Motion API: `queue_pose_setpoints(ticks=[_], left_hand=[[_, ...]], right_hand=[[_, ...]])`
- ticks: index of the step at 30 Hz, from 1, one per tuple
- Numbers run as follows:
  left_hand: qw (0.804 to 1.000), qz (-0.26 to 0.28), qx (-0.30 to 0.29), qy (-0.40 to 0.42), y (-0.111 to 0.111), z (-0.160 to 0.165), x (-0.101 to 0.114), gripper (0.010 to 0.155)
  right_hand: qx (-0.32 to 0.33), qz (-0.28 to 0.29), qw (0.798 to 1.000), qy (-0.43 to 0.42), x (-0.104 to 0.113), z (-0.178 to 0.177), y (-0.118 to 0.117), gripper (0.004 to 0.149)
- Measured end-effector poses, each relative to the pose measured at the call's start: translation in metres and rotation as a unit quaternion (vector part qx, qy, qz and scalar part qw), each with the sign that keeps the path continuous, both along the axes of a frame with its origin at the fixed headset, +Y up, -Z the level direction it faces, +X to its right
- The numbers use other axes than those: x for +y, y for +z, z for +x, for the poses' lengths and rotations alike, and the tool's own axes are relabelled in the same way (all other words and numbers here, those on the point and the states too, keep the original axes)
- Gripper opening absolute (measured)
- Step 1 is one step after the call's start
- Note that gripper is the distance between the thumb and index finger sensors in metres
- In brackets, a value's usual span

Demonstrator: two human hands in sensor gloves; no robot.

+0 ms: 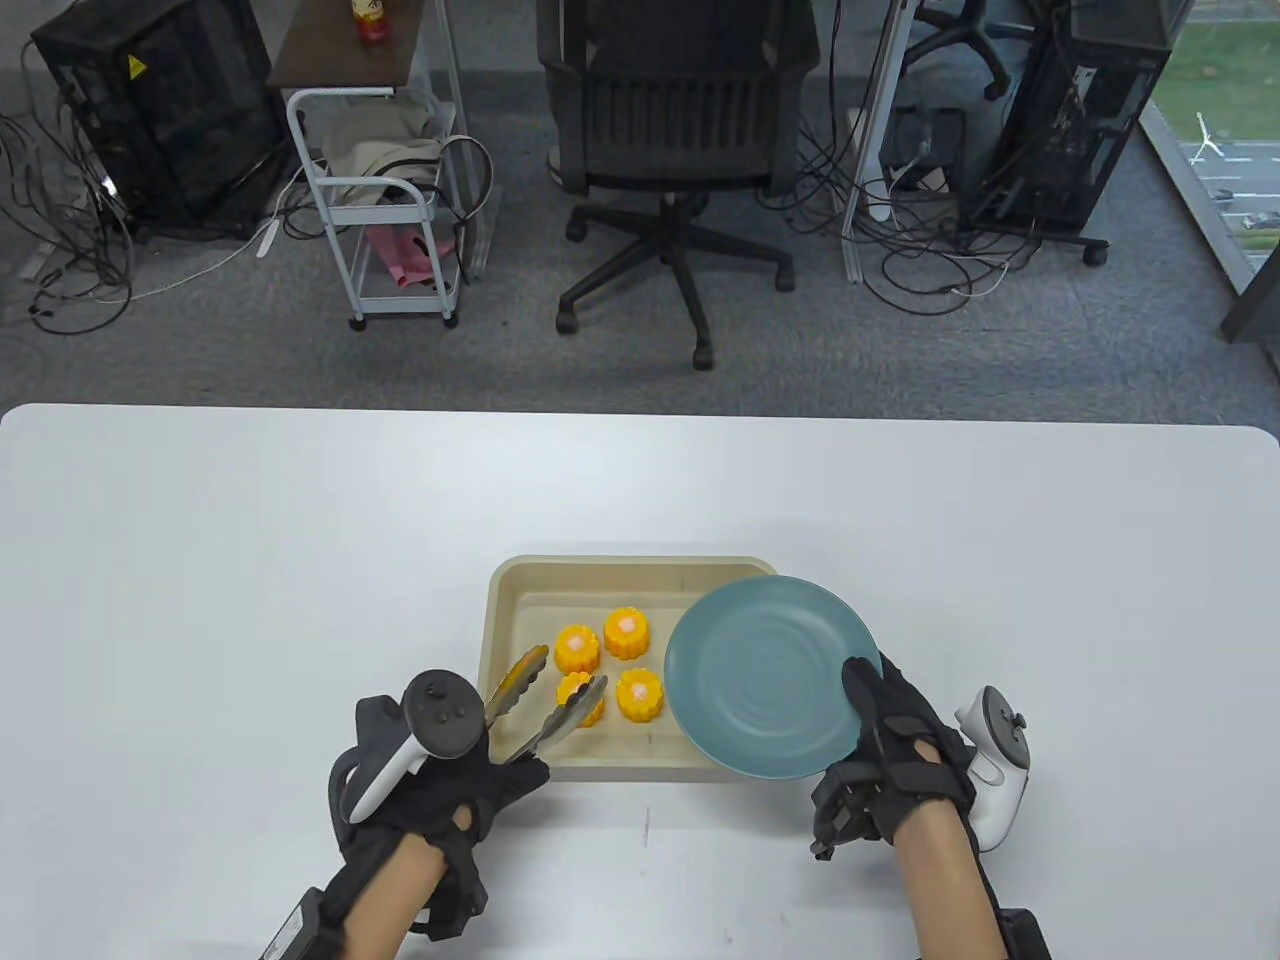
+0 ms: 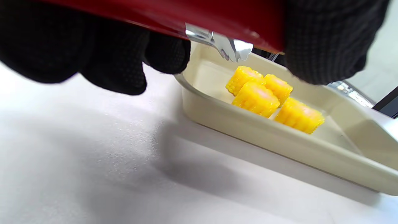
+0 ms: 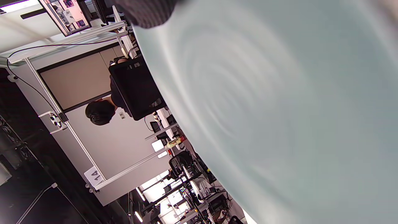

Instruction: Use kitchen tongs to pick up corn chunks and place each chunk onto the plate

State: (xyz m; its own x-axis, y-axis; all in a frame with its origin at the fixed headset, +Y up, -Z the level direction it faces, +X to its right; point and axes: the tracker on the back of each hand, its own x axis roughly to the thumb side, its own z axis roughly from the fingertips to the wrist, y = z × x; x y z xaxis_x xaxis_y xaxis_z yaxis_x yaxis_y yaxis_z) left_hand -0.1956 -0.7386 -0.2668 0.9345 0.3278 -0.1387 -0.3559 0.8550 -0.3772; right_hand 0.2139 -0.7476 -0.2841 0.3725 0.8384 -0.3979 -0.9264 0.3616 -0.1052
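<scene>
Several yellow corn chunks (image 1: 626,633) sit in a beige tray (image 1: 620,567). My left hand (image 1: 505,772) grips metal kitchen tongs (image 1: 540,705) by the handle. The tong arms are spread, and one tip lies over the front-left chunk (image 1: 585,708). My right hand (image 1: 872,730) holds a teal plate (image 1: 765,675) by its near right rim, thumb on top, tilted over the tray's right side. The left wrist view has the tong tips (image 2: 231,49) above the chunks (image 2: 256,98) in the tray (image 2: 279,137). The plate (image 3: 279,109) fills the right wrist view and carries nothing.
The white table (image 1: 250,560) stretches wide to both sides of the tray. Beyond its far edge stand an office chair (image 1: 675,150) and a small cart (image 1: 385,180). A person (image 3: 99,112) sits in the background of the right wrist view.
</scene>
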Motion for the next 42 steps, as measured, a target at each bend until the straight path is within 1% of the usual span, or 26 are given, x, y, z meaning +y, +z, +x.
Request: queue_pose_setpoints(ticks=[2,4,5,7,10,13,15,18,23,34,37,39,42], left_hand=[[1.000,0.008,0.007,-0.024,0.001,0.004,0.002,0.097],[0.997,0.012,0.013,-0.074,0.001,0.009,0.005,0.096],[0.996,0.015,0.011,-0.086,0.001,0.010,0.005,0.096],[0.995,0.009,0.000,-0.097,0.000,0.015,0.001,0.095],[0.993,-0.006,0.001,-0.119,0.000,0.020,-0.002,0.094],[0.988,-0.002,0.006,-0.151,0.001,0.026,-0.003,0.093],[0.988,-0.005,0.007,-0.152,0.000,0.028,-0.003,0.091],[0.986,0.008,0.014,-0.164,-0.002,0.030,-0.002,0.088],[0.989,0.008,0.011,-0.150,-0.002,0.029,-0.002,0.083],[0.995,0.006,0.015,-0.103,-0.004,0.017,-0.001,0.081],[0.997,0.013,0.022,-0.080,-0.001,0.011,0.006,0.081],[0.998,0.022,0.027,-0.055,0.002,0.006,0.015,0.081],[0.998,0.056,0.032,-0.014,0.005,-0.002,0.035,0.081]], right_hand=[[0.001,-0.001,1.000,0.002,0.000,0.000,0.000,0.052],[0.004,-0.001,1.000,0.005,-0.001,0.000,0.000,0.052],[0.003,-0.001,1.000,0.005,-0.001,0.000,0.000,0.052],[0.004,0.001,1.000,0.007,0.000,-0.001,-0.001,0.052],[0.006,0.002,1.000,0.007,-0.001,-0.001,-0.001,0.052],[0.011,0.002,1.000,0.008,-0.001,-0.002,-0.001,0.052],[0.014,0.002,1.000,0.011,-0.002,-0.002,-0.001,0.052],[0.015,0.001,1.000,0.013,-0.002,-0.003,-0.001,0.052],[0.017,0.000,1.000,0.016,-0.003,-0.004,-0.001,0.052],[0.020,-0.003,1.000,0.024,-0.004,-0.005,-0.002,0.052],[0.018,-0.004,1.000,0.025,-0.004,-0.005,-0.002,0.052],[0.015,-0.005,1.000,0.024,-0.004,-0.005,-0.002,0.052],[0.014,-0.008,1.000,0.022,-0.005,-0.005,-0.003,0.052]])
